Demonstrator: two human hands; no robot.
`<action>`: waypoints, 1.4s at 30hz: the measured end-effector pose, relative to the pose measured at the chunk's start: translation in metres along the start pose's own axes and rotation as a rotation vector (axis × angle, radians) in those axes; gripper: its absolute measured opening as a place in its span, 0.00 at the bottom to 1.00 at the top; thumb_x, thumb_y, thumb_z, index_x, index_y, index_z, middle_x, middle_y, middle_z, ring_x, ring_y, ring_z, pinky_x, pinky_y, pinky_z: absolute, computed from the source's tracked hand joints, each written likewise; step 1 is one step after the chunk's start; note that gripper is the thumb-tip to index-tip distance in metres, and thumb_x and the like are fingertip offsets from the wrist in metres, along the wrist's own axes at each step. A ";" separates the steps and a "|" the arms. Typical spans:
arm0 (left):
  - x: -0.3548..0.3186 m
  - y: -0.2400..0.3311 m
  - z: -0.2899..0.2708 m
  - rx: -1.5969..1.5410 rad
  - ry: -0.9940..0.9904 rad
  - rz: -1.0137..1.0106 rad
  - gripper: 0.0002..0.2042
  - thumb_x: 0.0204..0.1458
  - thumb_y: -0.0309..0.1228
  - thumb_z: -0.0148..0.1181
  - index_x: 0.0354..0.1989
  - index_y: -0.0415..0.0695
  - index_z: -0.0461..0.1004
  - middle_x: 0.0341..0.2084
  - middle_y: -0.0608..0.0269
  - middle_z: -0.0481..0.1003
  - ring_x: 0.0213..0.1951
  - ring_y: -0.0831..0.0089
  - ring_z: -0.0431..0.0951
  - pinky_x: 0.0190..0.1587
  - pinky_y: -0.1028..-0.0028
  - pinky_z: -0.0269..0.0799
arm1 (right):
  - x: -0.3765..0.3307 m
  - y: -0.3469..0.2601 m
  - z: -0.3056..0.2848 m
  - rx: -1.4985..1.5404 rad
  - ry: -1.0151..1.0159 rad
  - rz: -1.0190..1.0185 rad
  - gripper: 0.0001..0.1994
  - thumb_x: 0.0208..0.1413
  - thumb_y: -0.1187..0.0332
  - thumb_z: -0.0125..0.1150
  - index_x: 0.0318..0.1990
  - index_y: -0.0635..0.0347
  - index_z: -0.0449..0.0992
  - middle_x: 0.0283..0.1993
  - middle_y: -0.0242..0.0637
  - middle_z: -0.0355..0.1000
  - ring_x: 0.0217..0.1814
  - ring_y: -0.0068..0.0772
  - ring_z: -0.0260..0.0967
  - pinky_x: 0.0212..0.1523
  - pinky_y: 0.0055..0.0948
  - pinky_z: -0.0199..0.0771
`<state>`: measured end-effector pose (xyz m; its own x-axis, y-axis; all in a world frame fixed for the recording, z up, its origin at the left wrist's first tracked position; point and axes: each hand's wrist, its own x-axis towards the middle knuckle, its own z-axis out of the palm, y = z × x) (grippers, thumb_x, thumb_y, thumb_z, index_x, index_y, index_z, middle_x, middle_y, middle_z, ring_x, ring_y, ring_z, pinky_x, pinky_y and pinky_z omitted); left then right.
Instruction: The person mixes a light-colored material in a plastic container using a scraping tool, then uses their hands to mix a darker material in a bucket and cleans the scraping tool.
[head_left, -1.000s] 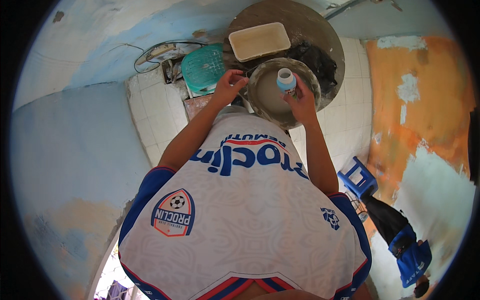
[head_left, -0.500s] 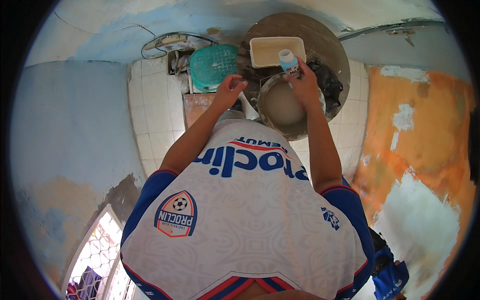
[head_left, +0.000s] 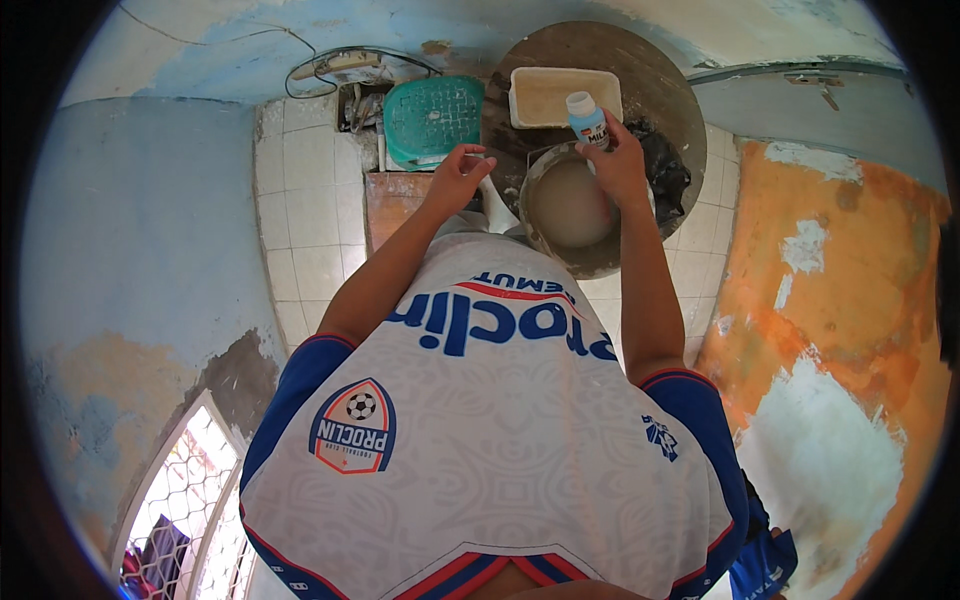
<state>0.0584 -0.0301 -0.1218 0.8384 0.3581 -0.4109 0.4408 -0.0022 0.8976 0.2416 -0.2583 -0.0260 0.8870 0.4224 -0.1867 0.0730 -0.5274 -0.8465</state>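
Note:
My right hand (head_left: 622, 168) grips a small bottle (head_left: 587, 120) with a blue label and a white top, held upright over the far rim of a round metal bowl (head_left: 540, 235). The bowl holds pale milky liquid and sits on a round brown table (head_left: 655, 75). My left hand (head_left: 455, 180) hovers just left of the bowl with its fingers curled and pinched together; I cannot see whether anything small is between them. My white sports shirt fills the lower half of the view.
A cream rectangular tray (head_left: 560, 95) lies on the table beyond the bowl, with dark cloth (head_left: 668, 172) to the right. A green plastic stool (head_left: 433, 120) stands left of the table on the white tiled floor (head_left: 310, 190). Cables and a power strip (head_left: 335, 65) run along the blue wall.
My right hand has carried the bottle from over the middle of the bowl to its far rim, near the tray. My left hand stayed beside the bowl. The view shifted.

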 end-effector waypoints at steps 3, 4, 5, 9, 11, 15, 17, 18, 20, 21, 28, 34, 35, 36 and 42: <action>-0.001 0.000 0.001 -0.006 0.000 -0.016 0.24 0.59 0.46 0.67 0.56 0.43 0.74 0.39 0.60 0.83 0.44 0.71 0.81 0.50 0.69 0.75 | 0.001 0.003 0.001 0.002 0.002 -0.017 0.35 0.47 0.74 0.71 0.67 0.63 0.71 0.55 0.39 0.79 0.54 0.29 0.77 0.56 0.31 0.74; -0.002 0.001 0.001 -0.004 -0.001 -0.016 0.24 0.59 0.46 0.68 0.56 0.43 0.74 0.39 0.60 0.83 0.43 0.71 0.81 0.50 0.69 0.75 | 0.001 0.004 0.000 -0.003 -0.001 -0.011 0.35 0.47 0.75 0.71 0.68 0.63 0.71 0.55 0.39 0.79 0.54 0.29 0.77 0.56 0.31 0.74; -0.002 0.001 0.001 -0.002 -0.001 -0.017 0.24 0.58 0.46 0.68 0.56 0.43 0.74 0.39 0.60 0.83 0.43 0.71 0.81 0.50 0.69 0.74 | 0.001 0.004 -0.001 -0.008 -0.004 -0.006 0.35 0.47 0.75 0.71 0.68 0.63 0.71 0.55 0.39 0.79 0.54 0.29 0.77 0.56 0.31 0.74; -0.003 0.001 0.001 -0.016 -0.002 -0.013 0.24 0.58 0.46 0.68 0.56 0.43 0.74 0.39 0.61 0.83 0.43 0.72 0.81 0.50 0.70 0.74 | 0.000 0.004 0.000 -0.002 0.001 0.009 0.36 0.47 0.75 0.71 0.68 0.62 0.71 0.54 0.39 0.80 0.53 0.29 0.77 0.56 0.30 0.74; -0.003 0.001 0.000 -0.012 -0.005 -0.016 0.24 0.58 0.47 0.68 0.56 0.43 0.74 0.39 0.61 0.83 0.43 0.72 0.81 0.49 0.70 0.74 | -0.001 0.003 -0.001 -0.001 -0.007 0.032 0.36 0.46 0.75 0.71 0.68 0.61 0.71 0.54 0.39 0.80 0.53 0.28 0.77 0.55 0.30 0.74; -0.005 0.001 0.000 -0.012 -0.005 -0.009 0.24 0.58 0.47 0.68 0.56 0.43 0.75 0.39 0.61 0.83 0.42 0.72 0.81 0.49 0.70 0.74 | -0.001 0.000 -0.001 -0.003 -0.009 0.038 0.36 0.46 0.75 0.71 0.68 0.60 0.72 0.53 0.39 0.80 0.52 0.28 0.77 0.55 0.30 0.74; -0.004 0.000 0.000 -0.011 -0.004 -0.005 0.24 0.58 0.47 0.68 0.56 0.43 0.75 0.39 0.61 0.83 0.42 0.72 0.81 0.48 0.70 0.74 | -0.003 -0.006 -0.002 -0.011 -0.007 0.054 0.36 0.46 0.75 0.71 0.68 0.60 0.72 0.52 0.39 0.80 0.52 0.28 0.77 0.54 0.30 0.74; -0.004 -0.002 0.000 -0.010 -0.002 -0.004 0.24 0.58 0.47 0.68 0.56 0.43 0.75 0.39 0.61 0.83 0.42 0.72 0.81 0.48 0.70 0.75 | -0.004 -0.009 -0.002 -0.015 -0.006 0.062 0.35 0.47 0.75 0.71 0.68 0.59 0.72 0.52 0.39 0.80 0.51 0.28 0.77 0.54 0.30 0.74; -0.003 -0.003 -0.001 -0.010 -0.002 -0.008 0.25 0.58 0.47 0.68 0.56 0.42 0.75 0.39 0.61 0.83 0.42 0.72 0.81 0.48 0.70 0.75 | -0.003 -0.008 -0.003 -0.030 -0.012 0.056 0.35 0.46 0.75 0.71 0.68 0.59 0.73 0.52 0.39 0.81 0.51 0.28 0.77 0.54 0.30 0.74; -0.003 -0.004 -0.001 -0.010 -0.001 -0.010 0.25 0.58 0.47 0.68 0.56 0.42 0.74 0.39 0.61 0.83 0.42 0.72 0.81 0.48 0.70 0.75 | -0.003 -0.007 -0.003 -0.037 -0.014 0.053 0.35 0.46 0.75 0.71 0.68 0.58 0.73 0.52 0.39 0.81 0.51 0.28 0.77 0.54 0.30 0.74; -0.004 -0.002 -0.002 -0.017 0.007 -0.013 0.25 0.58 0.47 0.68 0.56 0.42 0.75 0.39 0.61 0.83 0.42 0.72 0.81 0.48 0.70 0.75 | -0.003 -0.002 -0.002 -0.071 0.009 0.013 0.35 0.47 0.74 0.71 0.67 0.58 0.73 0.50 0.38 0.81 0.48 0.28 0.77 0.52 0.30 0.74; -0.001 -0.012 -0.003 -0.029 0.006 0.003 0.25 0.57 0.47 0.68 0.56 0.43 0.75 0.38 0.61 0.83 0.42 0.72 0.81 0.48 0.70 0.75 | 0.000 0.004 -0.002 -0.074 0.038 0.058 0.35 0.45 0.73 0.72 0.66 0.57 0.74 0.48 0.39 0.82 0.48 0.30 0.78 0.52 0.30 0.75; 0.000 -0.012 -0.004 -0.027 0.003 0.004 0.25 0.57 0.47 0.68 0.56 0.43 0.75 0.38 0.61 0.83 0.42 0.72 0.81 0.48 0.70 0.75 | 0.001 0.007 -0.003 -0.060 0.047 0.080 0.35 0.44 0.72 0.74 0.65 0.54 0.75 0.49 0.42 0.82 0.49 0.34 0.79 0.54 0.31 0.74; 0.000 -0.012 -0.005 -0.026 0.000 0.006 0.25 0.57 0.47 0.68 0.56 0.43 0.75 0.38 0.61 0.83 0.42 0.72 0.81 0.48 0.70 0.75 | 0.002 0.010 -0.003 -0.047 0.056 0.102 0.36 0.42 0.70 0.75 0.65 0.51 0.76 0.50 0.44 0.83 0.51 0.37 0.81 0.56 0.32 0.74; 0.002 -0.013 -0.005 -0.034 -0.009 0.015 0.25 0.57 0.47 0.69 0.56 0.43 0.75 0.38 0.61 0.82 0.42 0.72 0.81 0.48 0.70 0.75 | 0.002 0.023 -0.010 -0.021 0.100 0.072 0.36 0.42 0.70 0.75 0.65 0.56 0.75 0.50 0.45 0.82 0.48 0.36 0.80 0.54 0.33 0.75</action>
<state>0.0526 -0.0247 -0.1330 0.8480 0.3494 -0.3985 0.4172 0.0239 0.9085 0.2496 -0.2775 -0.0410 0.9313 0.3076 -0.1950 0.0159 -0.5693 -0.8220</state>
